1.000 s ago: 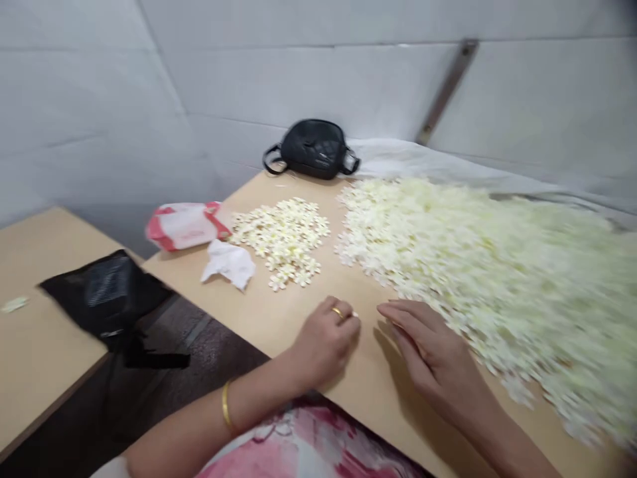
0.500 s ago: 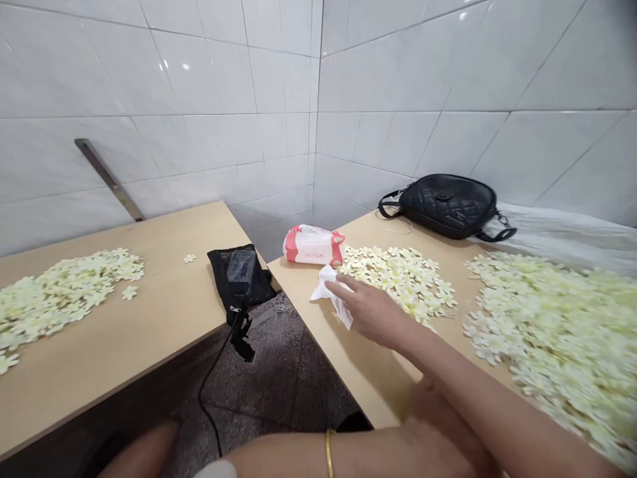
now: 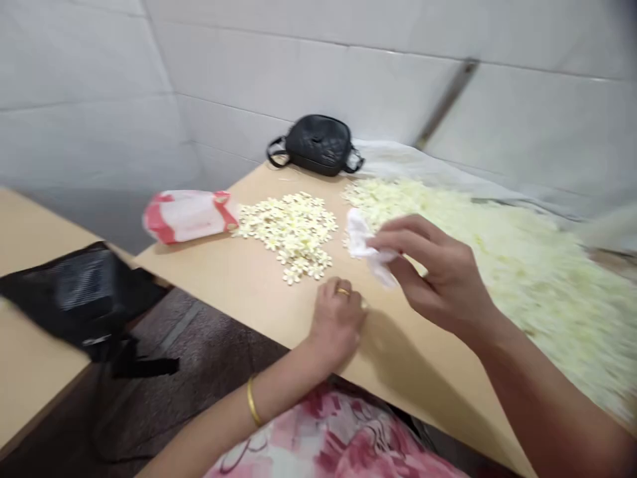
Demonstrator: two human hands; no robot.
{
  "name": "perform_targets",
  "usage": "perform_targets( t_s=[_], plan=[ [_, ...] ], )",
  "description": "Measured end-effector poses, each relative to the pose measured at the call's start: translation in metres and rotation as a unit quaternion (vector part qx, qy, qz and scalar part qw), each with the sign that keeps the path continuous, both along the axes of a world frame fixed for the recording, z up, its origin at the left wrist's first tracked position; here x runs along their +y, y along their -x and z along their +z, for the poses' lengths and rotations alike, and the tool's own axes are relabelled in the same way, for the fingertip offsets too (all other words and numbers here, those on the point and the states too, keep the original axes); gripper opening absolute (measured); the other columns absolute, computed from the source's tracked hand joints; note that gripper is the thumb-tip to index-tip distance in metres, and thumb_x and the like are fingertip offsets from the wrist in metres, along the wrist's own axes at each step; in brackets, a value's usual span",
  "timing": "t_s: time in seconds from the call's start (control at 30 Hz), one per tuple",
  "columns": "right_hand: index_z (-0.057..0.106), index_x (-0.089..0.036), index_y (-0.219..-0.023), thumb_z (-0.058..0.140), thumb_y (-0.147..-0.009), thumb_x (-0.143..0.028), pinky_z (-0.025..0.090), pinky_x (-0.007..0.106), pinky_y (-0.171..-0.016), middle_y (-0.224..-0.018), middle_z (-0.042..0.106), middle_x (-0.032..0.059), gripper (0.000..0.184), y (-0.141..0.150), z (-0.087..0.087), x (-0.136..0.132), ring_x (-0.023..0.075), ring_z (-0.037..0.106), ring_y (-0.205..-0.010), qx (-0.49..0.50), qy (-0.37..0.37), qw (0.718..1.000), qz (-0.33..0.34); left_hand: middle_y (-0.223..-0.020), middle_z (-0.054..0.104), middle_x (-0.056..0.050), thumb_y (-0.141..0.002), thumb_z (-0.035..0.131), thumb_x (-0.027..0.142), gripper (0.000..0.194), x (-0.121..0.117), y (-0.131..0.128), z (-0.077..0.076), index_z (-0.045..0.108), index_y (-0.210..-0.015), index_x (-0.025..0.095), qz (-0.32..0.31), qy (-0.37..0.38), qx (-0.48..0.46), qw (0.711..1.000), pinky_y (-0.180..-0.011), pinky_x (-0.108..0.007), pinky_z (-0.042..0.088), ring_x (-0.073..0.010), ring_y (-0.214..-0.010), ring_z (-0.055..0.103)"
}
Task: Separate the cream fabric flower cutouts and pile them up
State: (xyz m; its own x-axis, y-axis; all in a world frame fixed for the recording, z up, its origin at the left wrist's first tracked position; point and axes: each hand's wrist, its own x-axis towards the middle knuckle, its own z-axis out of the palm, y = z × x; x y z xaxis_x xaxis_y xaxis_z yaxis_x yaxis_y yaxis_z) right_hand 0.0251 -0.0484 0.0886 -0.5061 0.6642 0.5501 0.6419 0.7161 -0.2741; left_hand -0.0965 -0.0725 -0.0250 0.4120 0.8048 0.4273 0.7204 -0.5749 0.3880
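Observation:
My right hand (image 3: 438,265) is raised over the table, its thumb and fingers pinching a crumpled white tissue (image 3: 359,234). My left hand (image 3: 338,322), with a gold ring and a bangle at the wrist, rests on the tabletop (image 3: 279,318) with its fingers curled in. Whatever may be under those fingers is hidden; a small pale spot shows at their edge. Just beyond the left hand lies a small pile of pale yellow-white flower pieces (image 3: 293,229). A much larger heap of the same flowers (image 3: 537,285) spreads behind and right of my right hand.
A pink-and-white tissue pack (image 3: 192,216) lies at the table's left edge. Near the wall sits a black handbag (image 3: 318,146), with white plastic sheeting (image 3: 398,159) beside it. A black mesh pouch (image 3: 84,292) straddles the gap beside the second table (image 3: 40,358).
The view has swung right. My right hand has lifted the tissue off the table and carried it toward the large flower heap. My left hand has come onto the tabletop.

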Motion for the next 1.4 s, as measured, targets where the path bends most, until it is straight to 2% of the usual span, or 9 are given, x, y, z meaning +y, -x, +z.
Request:
perform_targets(
  t_s=[0.13,0.27,0.4,0.6,0.73,0.87,1.13,1.3,1.4],
  plan=[
    [0.055,-0.028,-0.105,0.041,-0.079,-0.007,0.047,0.026,-0.055,-0.091,0.054,0.0076,0.037,-0.089,-0.044,-0.086,0.0167,0.058,-0.076,-0.07,0.049,0.995,-0.059,-0.086,0.054,-0.01,-0.08,0.045,0.022,0.012,-0.002,0.005,0.004,0.054,-0.08,0.014,0.013,-0.009,-0.088,0.996,-0.078,-0.044,0.04,-0.0235,-0.089,0.045],
    [0.049,-0.026,-0.116,0.043,-0.078,-0.009,0.05,0.03,-0.064,-0.098,0.054,0.0095,0.042,-0.108,-0.092,-0.139,0.0193,0.057,-0.083,-0.115,0.135,0.982,-0.057,-0.091,0.054,-0.008,-0.08,0.048,0.02,0.014,-0.01,0.01,0.01,0.053,-0.093,0.016,-0.002,-0.037,-0.213,0.976,-0.081,-0.039,0.041,-0.0203,-0.091,0.047],
    [0.053,-0.021,-0.111,0.038,-0.08,-0.007,0.048,0.031,-0.066,-0.092,0.055,0.0081,0.037,-0.089,-0.105,-0.096,0.0184,0.055,-0.081,-0.106,0.136,0.982,-0.073,-0.097,0.053,-0.008,-0.078,0.052,0.018,0.019,-0.021,0.018,0.006,0.052,-0.097,0.019,0.029,-0.03,-0.253,0.966,-0.083,-0.038,0.043,-0.0202,-0.096,0.048],
    [0.06,-0.015,-0.097,0.039,-0.08,-0.008,0.045,0.027,-0.063,-0.087,0.055,0.008,0.028,-0.07,-0.082,0.002,0.0152,0.054,-0.072,-0.053,0.11,0.987,-0.104,-0.098,0.053,-0.008,-0.078,0.052,0.017,0.019,-0.038,0.035,-0.006,0.052,-0.097,0.018,0.08,-0.008,-0.253,0.964,-0.082,-0.036,0.044,-0.0197,-0.097,0.05],
    [0.055,-0.017,-0.1,0.039,-0.081,-0.008,0.043,0.023,-0.055,-0.082,0.055,0.0054,0.026,-0.055,-0.069,-0.033,0.013,0.051,-0.066,-0.025,0.083,0.995,-0.042,-0.098,0.053,-0.009,-0.077,0.052,0.015,0.022,-0.04,0.034,-0.005,0.051,-0.099,0.017,0.071,-0.037,-0.239,0.968,-0.082,-0.037,0.044,-0.02,-0.098,0.049],
    [0.056,-0.016,-0.097,0.046,-0.079,-0.011,0.044,0.028,-0.064,-0.086,0.054,0.0076,0.021,-0.033,-0.084,-0.063,0.0169,0.05,-0.076,-0.131,0.129,0.981,0.064,-0.098,0.053,-0.009,-0.075,0.053,0.011,0.027,-0.038,0.029,-0.002,0.05,-0.101,0.017,0.042,-0.064,-0.213,0.974,-0.084,-0.039,0.044,-0.0214,-0.099,0.048],
    [0.058,-0.014,-0.094,0.039,-0.08,-0.005,0.044,0.03,-0.063,-0.09,0.052,0.0094,0.025,-0.024,-0.085,0.026,0.0169,0.05,-0.074,-0.051,0.119,0.989,-0.069,-0.1,0.052,-0.011,-0.074,0.053,0.007,0.031,-0.04,0.033,-0.005,0.049,-0.103,0.016,0.061,-0.056,-0.23,0.97,-0.084,-0.04,0.043,-0.0222,-0.101,0.047],
    [0.058,-0.017,-0.094,0.048,-0.078,-0.009,0.043,0.027,-0.061,-0.085,0.053,0.0071,0.02,-0.029,-0.084,-0.029,0.0161,0.048,-0.072,-0.087,0.146,0.984,0.052,-0.102,0.051,-0.011,-0.073,0.053,0.006,0.034,-0.039,0.032,-0.004,0.049,-0.106,0.015,0.04,-0.061,-0.199,0.977,-0.086,-0.04,0.042,-0.0226,-0.102,0.046],
    [0.055,-0.015,-0.104,0.044,-0.076,-0.003,0.043,0.031,-0.068,-0.089,0.054,0.0099,0.032,-0.048,-0.097,-0.052,0.0191,0.049,-0.08,-0.115,0.145,0.982,0.025,-0.101,0.052,-0.011,-0.073,0.054,0.006,0.035,-0.038,0.032,-0.003,0.049,-0.106,0.014,0.025,-0.073,-0.168,0.983,-0.085,-0.039,0.042,-0.0229,-0.102,0.046]
  ],
)
